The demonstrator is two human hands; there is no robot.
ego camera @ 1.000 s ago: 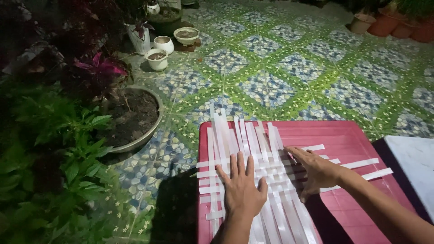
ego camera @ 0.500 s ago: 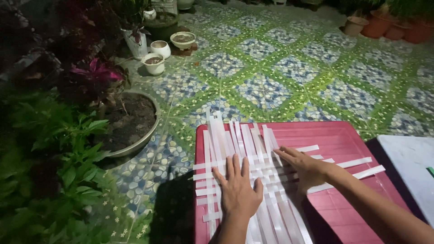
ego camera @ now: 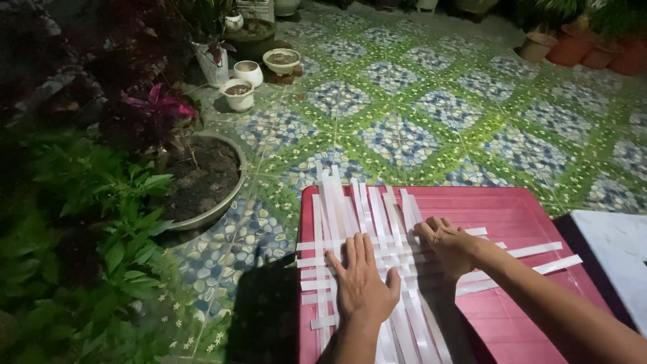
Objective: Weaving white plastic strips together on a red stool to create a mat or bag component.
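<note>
1. The left hand (ego camera: 362, 286) lies flat, palm down, fingers spread, on a mat of white strips (ego camera: 377, 269). Its grip is wide and closes on nothing; it only presses on the strips.
2. The right hand (ego camera: 450, 246) rests on the same strips, just to the right of the left hand. Its fingers are curled and the fingertips (ego camera: 426, 229) touch the strips at a crossing. Whether they pinch a strip cannot be told.
3. The strips are woven: long ones run away from the person, others cross them from side to side. Some ends reach past the far edge of the table, and two stick out to the right.
4. The weave lies on the left half of a red table (ego camera: 519, 216) with a ribbed top.
5. A white slab (ego camera: 617, 249) stands at the right edge, just beside the table.
6. The floor (ego camera: 418, 114) has blue and green patterned tiles.
7. To the left stands a wide pot of soil (ego camera: 202, 178), with green leafy plants (ego camera: 87, 222) near it.
8. Farther off are small white pots (ego camera: 246, 81), and terracotta pots (ego camera: 579, 47) at the upper right.
</note>
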